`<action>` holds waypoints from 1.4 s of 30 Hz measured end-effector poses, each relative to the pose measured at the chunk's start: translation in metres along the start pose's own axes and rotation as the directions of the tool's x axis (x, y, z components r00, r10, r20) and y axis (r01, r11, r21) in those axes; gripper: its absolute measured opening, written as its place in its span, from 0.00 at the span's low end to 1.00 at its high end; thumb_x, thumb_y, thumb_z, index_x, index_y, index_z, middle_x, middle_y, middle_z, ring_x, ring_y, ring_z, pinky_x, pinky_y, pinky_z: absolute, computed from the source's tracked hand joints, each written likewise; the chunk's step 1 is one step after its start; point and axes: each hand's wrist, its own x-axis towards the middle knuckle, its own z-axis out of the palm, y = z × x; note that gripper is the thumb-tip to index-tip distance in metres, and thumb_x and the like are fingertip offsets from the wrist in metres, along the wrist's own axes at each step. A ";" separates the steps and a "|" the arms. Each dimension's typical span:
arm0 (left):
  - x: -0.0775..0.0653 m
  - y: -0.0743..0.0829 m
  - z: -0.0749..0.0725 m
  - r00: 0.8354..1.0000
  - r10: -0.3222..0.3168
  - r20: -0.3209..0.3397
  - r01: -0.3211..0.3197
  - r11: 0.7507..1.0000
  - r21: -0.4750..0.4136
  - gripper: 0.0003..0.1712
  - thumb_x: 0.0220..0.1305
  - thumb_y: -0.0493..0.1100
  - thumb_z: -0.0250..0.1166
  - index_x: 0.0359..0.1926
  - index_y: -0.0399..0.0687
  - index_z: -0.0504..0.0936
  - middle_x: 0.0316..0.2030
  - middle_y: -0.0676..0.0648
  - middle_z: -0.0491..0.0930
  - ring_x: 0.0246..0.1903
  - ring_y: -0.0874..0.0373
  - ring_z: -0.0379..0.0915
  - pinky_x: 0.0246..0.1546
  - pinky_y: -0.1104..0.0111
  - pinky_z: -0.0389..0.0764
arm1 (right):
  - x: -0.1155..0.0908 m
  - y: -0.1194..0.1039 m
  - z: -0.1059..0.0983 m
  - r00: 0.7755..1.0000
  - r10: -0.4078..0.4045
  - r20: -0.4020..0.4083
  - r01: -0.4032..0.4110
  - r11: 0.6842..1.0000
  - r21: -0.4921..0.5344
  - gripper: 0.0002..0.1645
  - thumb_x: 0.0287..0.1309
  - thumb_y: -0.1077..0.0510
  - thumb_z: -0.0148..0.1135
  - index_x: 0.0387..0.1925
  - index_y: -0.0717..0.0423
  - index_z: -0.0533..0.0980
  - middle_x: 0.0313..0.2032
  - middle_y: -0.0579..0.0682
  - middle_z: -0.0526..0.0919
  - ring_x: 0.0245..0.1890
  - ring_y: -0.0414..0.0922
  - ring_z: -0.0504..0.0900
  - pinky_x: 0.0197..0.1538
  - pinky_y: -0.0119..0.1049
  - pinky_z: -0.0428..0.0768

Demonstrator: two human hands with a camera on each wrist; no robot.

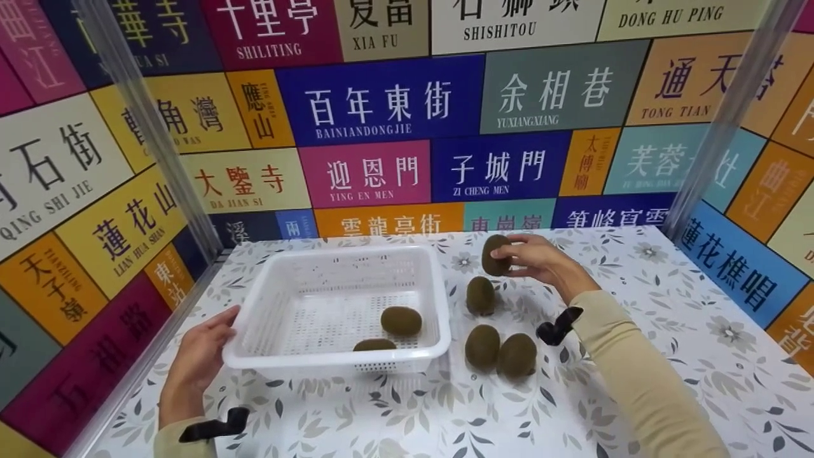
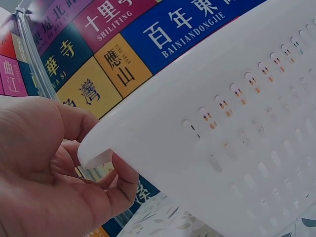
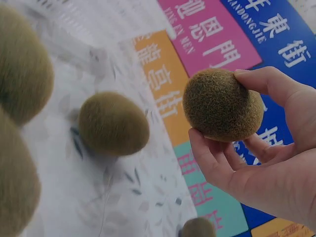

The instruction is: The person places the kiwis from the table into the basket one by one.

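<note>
A brown, fuzzy kiwi (image 3: 222, 104) is held between the thumb and fingers of my right hand (image 1: 534, 257), beyond the basket's far right corner. My left hand (image 1: 200, 353) grips the left rim of a white plastic basket (image 1: 444, 299); in the left wrist view the fingers (image 2: 126, 177) curl under that rim. Inside the basket, one kiwi (image 1: 400, 321) lies near the right side and another (image 1: 375, 345) is partly hidden by the front rim. Right of the basket, a single kiwi (image 1: 481, 295) lies on the table, with two more kiwis (image 1: 482, 347) side by side nearer me.
A table covered in a leaf-patterned cloth (image 1: 305, 407) carries everything. Behind it stands a wall of coloured name panels (image 1: 381, 95), with clear upright posts (image 1: 172, 152) at the sides. At the bottom of the right wrist view, a small brown round thing (image 3: 198, 228) shows.
</note>
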 end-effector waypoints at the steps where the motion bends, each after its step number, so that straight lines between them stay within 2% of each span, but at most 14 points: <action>1: 0.000 0.000 -0.001 1.000 -0.001 0.002 0.001 1.000 -0.002 0.35 0.73 0.33 0.42 0.79 0.45 0.49 0.80 0.44 0.47 0.66 0.63 0.61 0.49 0.82 0.76 | 0.000 -0.003 0.003 1.000 -0.001 0.005 0.001 1.000 0.011 0.51 0.61 0.59 0.65 0.78 0.60 0.48 0.69 0.62 0.66 0.69 0.56 0.69 0.64 0.45 0.78; 9: -0.003 -0.001 -0.004 1.000 -0.006 0.018 0.006 1.000 -0.008 0.35 0.73 0.33 0.42 0.79 0.46 0.49 0.80 0.46 0.45 0.69 0.62 0.57 0.50 0.83 0.75 | 0.000 -0.026 0.029 0.999 -0.031 0.034 0.030 0.999 0.020 0.48 0.60 0.62 0.66 0.77 0.57 0.53 0.69 0.62 0.67 0.67 0.57 0.72 0.65 0.46 0.77; 13: -0.004 -0.001 -0.005 1.000 0.017 0.009 -0.017 1.000 -0.013 0.35 0.73 0.33 0.42 0.79 0.44 0.49 0.80 0.43 0.46 0.57 0.72 0.68 0.50 0.81 0.76 | -0.001 -0.036 0.043 0.996 -0.073 0.061 0.073 0.997 0.000 0.49 0.59 0.63 0.66 0.77 0.57 0.53 0.68 0.63 0.69 0.67 0.58 0.73 0.64 0.47 0.78; 17: -0.004 -0.001 -0.005 0.999 0.037 0.005 -0.037 0.999 -0.015 0.34 0.73 0.33 0.43 0.79 0.42 0.49 0.79 0.41 0.47 0.47 0.78 0.72 0.50 0.80 0.77 | -0.001 -0.045 0.060 0.990 -0.111 0.090 0.114 0.993 -0.032 0.48 0.59 0.64 0.66 0.76 0.58 0.54 0.67 0.65 0.69 0.66 0.59 0.74 0.63 0.48 0.78; 22: -0.003 0.001 -0.005 1.000 0.027 0.015 -0.027 1.000 -0.011 0.35 0.74 0.34 0.44 0.79 0.43 0.50 0.79 0.42 0.47 0.48 0.77 0.72 0.50 0.79 0.78 | 0.002 -0.049 0.082 0.988 -0.112 0.107 0.123 0.987 -0.106 0.44 0.56 0.66 0.68 0.72 0.59 0.60 0.64 0.66 0.69 0.60 0.59 0.77 0.59 0.48 0.81; 28: -0.002 0.001 -0.004 1.000 0.016 0.026 -0.016 1.000 -0.007 0.35 0.74 0.34 0.44 0.79 0.46 0.50 0.80 0.43 0.46 0.49 0.75 0.72 0.50 0.78 0.79 | 0.005 -0.050 0.105 0.985 -0.109 0.137 0.128 0.982 -0.140 0.41 0.54 0.67 0.69 0.69 0.59 0.65 0.63 0.64 0.71 0.58 0.58 0.78 0.56 0.49 0.83; 35: -0.003 0.002 -0.007 0.999 0.021 0.024 -0.021 1.000 -0.010 0.35 0.74 0.35 0.46 0.78 0.46 0.51 0.80 0.43 0.47 0.48 0.74 0.73 0.49 0.77 0.80 | 0.007 -0.057 0.130 0.979 -0.110 0.170 0.151 0.955 -0.254 0.39 0.53 0.64 0.71 0.67 0.56 0.68 0.62 0.62 0.74 0.58 0.57 0.80 0.54 0.49 0.84; 42: -0.003 -0.003 -0.005 1.000 0.018 0.005 -0.018 0.999 -0.032 0.34 0.74 0.35 0.48 0.78 0.46 0.53 0.79 0.41 0.49 0.47 0.73 0.75 0.48 0.76 0.81 | 0.008 -0.061 0.168 0.968 -0.098 0.230 0.184 0.902 -0.391 0.36 0.52 0.63 0.73 0.63 0.59 0.72 0.60 0.62 0.76 0.53 0.55 0.82 0.50 0.48 0.86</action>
